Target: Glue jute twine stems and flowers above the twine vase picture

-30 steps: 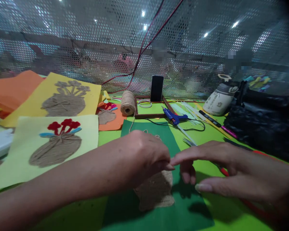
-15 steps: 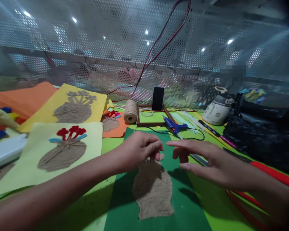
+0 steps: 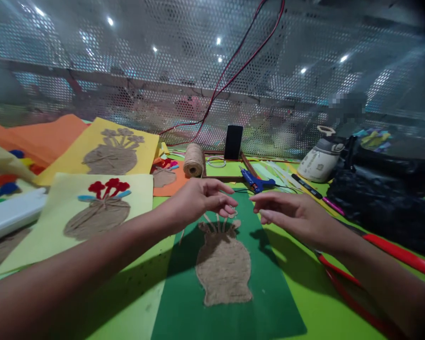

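A vase shape of brown twine (image 3: 224, 267) lies glued or laid flat on a dark green sheet (image 3: 279, 302), with thin twine stems (image 3: 218, 224) rising from its neck. Over the tops of those stems hovers my left hand (image 3: 201, 202), its fingers loosely bent and apart, nothing visible in them. My right hand (image 3: 297, 217) hangs to the right above the sheet, fingers stretched forward and the thumb beneath them, also with nothing visible. The upper ends of the stems are partly hidden by my left hand. A short loose strand (image 3: 182, 237) shows below my left wrist.
Behind my hands stand a twine spool (image 3: 193, 160), a blue glue gun (image 3: 256, 179) and a dark phone (image 3: 233, 142). Red-handled scissors (image 3: 400, 255) lie at right, near a bottle (image 3: 320, 160) and a black bag (image 3: 382, 189). Finished-looking vase pictures (image 3: 141, 208) lie left.
My left hand has risen slightly and its fingers have loosened, uncovering the stems. My right hand has also lifted a little. The view has shifted slightly.
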Tool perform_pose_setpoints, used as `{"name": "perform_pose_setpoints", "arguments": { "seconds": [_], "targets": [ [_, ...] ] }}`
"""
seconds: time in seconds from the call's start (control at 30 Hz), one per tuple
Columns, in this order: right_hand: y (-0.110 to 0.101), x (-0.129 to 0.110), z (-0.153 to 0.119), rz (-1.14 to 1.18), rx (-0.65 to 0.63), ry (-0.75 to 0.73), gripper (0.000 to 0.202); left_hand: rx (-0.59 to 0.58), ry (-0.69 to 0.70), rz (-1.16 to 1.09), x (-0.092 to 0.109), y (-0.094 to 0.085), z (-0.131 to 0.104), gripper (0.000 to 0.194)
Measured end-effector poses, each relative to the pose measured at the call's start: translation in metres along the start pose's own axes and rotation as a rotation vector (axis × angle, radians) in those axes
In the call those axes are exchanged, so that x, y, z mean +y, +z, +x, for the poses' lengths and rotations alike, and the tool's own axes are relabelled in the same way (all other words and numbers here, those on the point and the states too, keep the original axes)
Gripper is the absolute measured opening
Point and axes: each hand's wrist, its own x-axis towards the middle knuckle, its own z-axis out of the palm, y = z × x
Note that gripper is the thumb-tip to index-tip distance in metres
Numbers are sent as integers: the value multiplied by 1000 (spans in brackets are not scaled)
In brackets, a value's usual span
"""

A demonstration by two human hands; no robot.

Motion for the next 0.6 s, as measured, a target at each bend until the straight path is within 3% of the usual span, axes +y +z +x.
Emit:
{"name": "perform_pose_setpoints", "arguments": {
  "seconds": [0.13,0.27,0.43,0.6],
  "targets": [
    [0,6,3,5,35,21,30,51,-100,16,5,5,-4,20],
    [2,5,2,-124,47,-82,22,24,-117,151,4,12,-8,25],
    [7,0,0,-234,46,-195,19,85,-48,367,0,17,-8,40],
    [12,-2,-2,-260,65,-263,18,19,4,485,-5,20,-9,43]
  ]
}}
